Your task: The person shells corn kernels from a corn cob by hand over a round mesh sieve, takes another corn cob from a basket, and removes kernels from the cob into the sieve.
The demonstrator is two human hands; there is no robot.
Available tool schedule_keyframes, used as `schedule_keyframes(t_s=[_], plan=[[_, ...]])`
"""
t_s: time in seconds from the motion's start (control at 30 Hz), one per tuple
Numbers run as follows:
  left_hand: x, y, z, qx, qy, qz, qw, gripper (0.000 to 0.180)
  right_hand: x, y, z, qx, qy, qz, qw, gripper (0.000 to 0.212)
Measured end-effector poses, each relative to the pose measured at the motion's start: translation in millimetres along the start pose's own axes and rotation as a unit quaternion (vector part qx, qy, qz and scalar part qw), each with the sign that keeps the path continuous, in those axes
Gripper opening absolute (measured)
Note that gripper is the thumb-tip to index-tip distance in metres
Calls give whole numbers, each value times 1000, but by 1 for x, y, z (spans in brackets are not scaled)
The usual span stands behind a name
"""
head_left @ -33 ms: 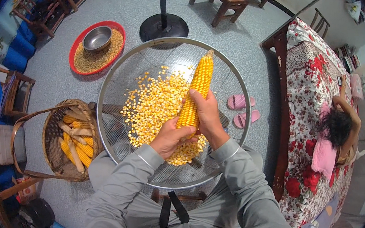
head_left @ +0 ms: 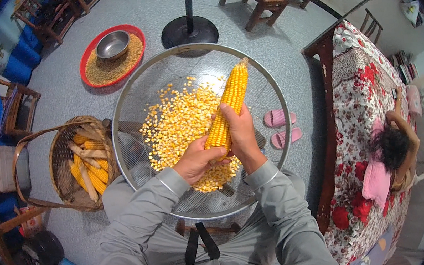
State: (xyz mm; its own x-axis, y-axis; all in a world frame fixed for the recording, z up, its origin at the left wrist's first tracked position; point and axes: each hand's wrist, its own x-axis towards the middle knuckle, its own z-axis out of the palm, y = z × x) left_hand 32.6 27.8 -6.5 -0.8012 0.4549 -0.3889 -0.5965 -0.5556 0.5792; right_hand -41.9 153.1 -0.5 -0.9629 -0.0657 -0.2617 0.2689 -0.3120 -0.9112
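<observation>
Both hands hold one yellow corn cob [head_left: 235, 87], tilted with its narrow tip up and to the right. My left hand [head_left: 197, 160] closes round its lower end, the thumb pressed on the kernels. Higher up, my right hand [head_left: 242, 129] grips the cob's side, thumb lying along it. Rows of kernels cover the part that shows; the hands hide some of the lower end. Beneath is a round metal mesh sieve [head_left: 269, 80] across my lap. Loose corn kernels [head_left: 176, 121] lie heaped on its mesh, left of the cob and under my hands.
Left of the sieve stands a wicker basket [head_left: 59, 156] with yellow cobs and stripped cobs. A red tray [head_left: 90, 79] of kernels holds a metal bowl [head_left: 113, 45]. A black stand base [head_left: 189, 32] is ahead. Pink slippers [head_left: 276, 118] and a bed [head_left: 325, 86] with a person lie right.
</observation>
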Motion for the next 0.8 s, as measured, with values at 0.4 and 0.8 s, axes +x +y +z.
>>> schedule_keyframes(t_s=[0.4, 0.8], plan=[[5, -3, -6, -73, -55, -3, 996, 45, 0, -11, -3, 8, -12, 14, 1000, 28], [0, 5, -1, -66, -18, -17, 998, 43, -3, -15, -1, 87, -33, 78, 993, 29]])
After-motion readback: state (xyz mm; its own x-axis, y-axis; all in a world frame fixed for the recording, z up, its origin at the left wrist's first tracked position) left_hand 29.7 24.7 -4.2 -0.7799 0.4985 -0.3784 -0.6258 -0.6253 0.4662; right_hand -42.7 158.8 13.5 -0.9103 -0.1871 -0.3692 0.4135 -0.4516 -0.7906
